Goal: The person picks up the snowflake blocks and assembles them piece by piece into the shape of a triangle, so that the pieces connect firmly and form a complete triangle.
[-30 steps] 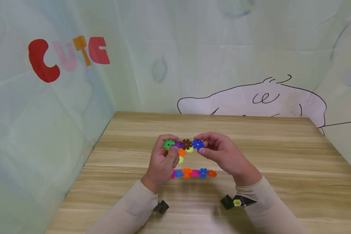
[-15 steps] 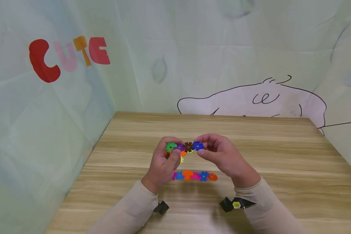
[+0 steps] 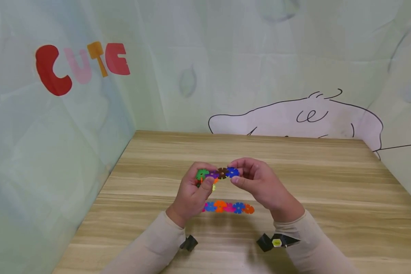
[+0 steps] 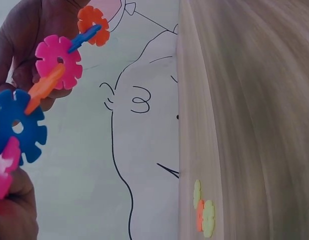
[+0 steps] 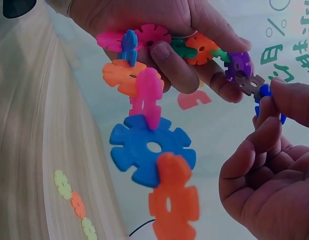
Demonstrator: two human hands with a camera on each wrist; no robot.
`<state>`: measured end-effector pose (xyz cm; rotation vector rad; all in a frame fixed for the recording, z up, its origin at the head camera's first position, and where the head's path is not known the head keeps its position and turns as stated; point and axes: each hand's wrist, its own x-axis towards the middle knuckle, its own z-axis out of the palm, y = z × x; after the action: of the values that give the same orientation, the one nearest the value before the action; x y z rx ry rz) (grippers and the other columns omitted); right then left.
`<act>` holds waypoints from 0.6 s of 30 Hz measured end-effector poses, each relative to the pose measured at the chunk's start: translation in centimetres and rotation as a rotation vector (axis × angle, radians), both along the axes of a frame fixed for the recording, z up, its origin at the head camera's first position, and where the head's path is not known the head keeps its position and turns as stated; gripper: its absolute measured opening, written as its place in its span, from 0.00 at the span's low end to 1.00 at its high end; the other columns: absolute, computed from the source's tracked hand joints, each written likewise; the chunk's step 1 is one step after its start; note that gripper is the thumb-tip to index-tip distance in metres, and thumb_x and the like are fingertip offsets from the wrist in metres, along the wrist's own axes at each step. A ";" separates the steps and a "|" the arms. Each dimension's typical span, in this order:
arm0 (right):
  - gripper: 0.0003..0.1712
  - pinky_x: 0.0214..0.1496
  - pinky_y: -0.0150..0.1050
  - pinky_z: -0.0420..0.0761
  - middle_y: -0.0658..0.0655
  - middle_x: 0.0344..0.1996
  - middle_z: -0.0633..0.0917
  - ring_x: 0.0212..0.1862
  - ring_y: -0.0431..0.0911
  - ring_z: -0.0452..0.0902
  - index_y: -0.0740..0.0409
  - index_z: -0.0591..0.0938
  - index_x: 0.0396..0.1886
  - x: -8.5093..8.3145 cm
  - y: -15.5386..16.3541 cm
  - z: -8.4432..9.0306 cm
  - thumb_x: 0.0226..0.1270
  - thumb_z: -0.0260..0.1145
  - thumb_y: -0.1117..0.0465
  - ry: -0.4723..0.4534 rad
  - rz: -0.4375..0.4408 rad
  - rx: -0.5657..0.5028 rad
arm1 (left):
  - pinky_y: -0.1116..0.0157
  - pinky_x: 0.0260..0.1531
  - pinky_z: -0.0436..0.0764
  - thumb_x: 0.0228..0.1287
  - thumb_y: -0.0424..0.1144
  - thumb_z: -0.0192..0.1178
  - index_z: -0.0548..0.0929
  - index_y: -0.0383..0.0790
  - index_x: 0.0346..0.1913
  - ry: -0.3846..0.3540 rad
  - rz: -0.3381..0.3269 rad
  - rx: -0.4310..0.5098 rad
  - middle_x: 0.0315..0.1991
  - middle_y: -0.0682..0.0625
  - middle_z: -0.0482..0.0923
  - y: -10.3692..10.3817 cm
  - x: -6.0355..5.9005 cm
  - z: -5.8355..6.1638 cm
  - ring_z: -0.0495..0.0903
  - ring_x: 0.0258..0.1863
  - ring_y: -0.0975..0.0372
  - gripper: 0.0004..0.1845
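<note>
Head view high, looking down at table — wrist views close, low; all share disc chain.

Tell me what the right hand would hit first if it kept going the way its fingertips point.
The right hand points left along the held snowflake-disc chain; past the blue disc it pinches, it would probably meet the brown disc, then the left hand. Depth is uncertain.

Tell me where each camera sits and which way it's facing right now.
Head: above, facing forward and down at the table; shows both sleeves, with the left hand and right hand holding the disc chain.
Left wrist: low by the left hand, facing along the table toward the wall drawing; shows fingers behind the disc chain.
Right wrist: beside the right hand, facing the left hand; shows both hands.
Shared: both wrist views show the yellow-and-orange piece on the table.
</note>
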<state>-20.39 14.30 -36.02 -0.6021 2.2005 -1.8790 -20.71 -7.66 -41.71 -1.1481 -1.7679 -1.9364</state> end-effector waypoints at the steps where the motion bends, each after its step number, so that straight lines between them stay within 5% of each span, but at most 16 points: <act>1: 0.14 0.46 0.33 0.85 0.58 0.40 0.82 0.40 0.47 0.77 0.69 0.80 0.57 0.0 0.0 0.0 0.75 0.67 0.70 -0.002 0.000 0.001 | 0.69 0.11 0.65 0.84 0.34 0.48 0.70 0.29 0.57 0.000 0.001 -0.002 0.21 0.47 0.64 0.0 0.0 0.0 0.61 0.13 0.61 0.11; 6: 0.15 0.48 0.34 0.85 0.58 0.41 0.82 0.42 0.48 0.78 0.68 0.80 0.57 -0.3 0.3 -0.1 0.75 0.68 0.68 0.010 0.031 -0.003 | 0.69 0.11 0.65 0.85 0.34 0.47 0.69 0.29 0.58 -0.008 0.017 -0.011 0.21 0.47 0.63 0.0 0.1 0.1 0.61 0.13 0.62 0.11; 12: 0.23 0.50 0.35 0.84 0.61 0.47 0.81 0.44 0.48 0.78 0.64 0.73 0.70 -1.7 1.1 -1.5 0.83 0.60 0.59 0.071 0.129 -0.020 | 0.68 0.10 0.65 0.85 0.34 0.47 0.68 0.26 0.59 -0.060 0.054 -0.012 0.22 0.47 0.64 -0.1 0.1 0.2 0.61 0.13 0.61 0.13; 18: 0.30 0.47 0.37 0.81 0.62 0.54 0.78 0.42 0.46 0.78 0.65 0.70 0.74 -3.8 1.4 -4.6 0.89 0.43 0.48 -0.089 0.187 -0.038 | 0.67 0.11 0.67 0.84 0.31 0.46 0.68 0.25 0.59 -0.079 0.052 0.006 0.20 0.45 0.64 -0.1 0.0 0.1 0.63 0.13 0.61 0.11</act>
<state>-24.22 15.71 -40.66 -0.6907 1.9828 -1.8189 -20.70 -7.80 -41.60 -1.0267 -1.8110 -1.9810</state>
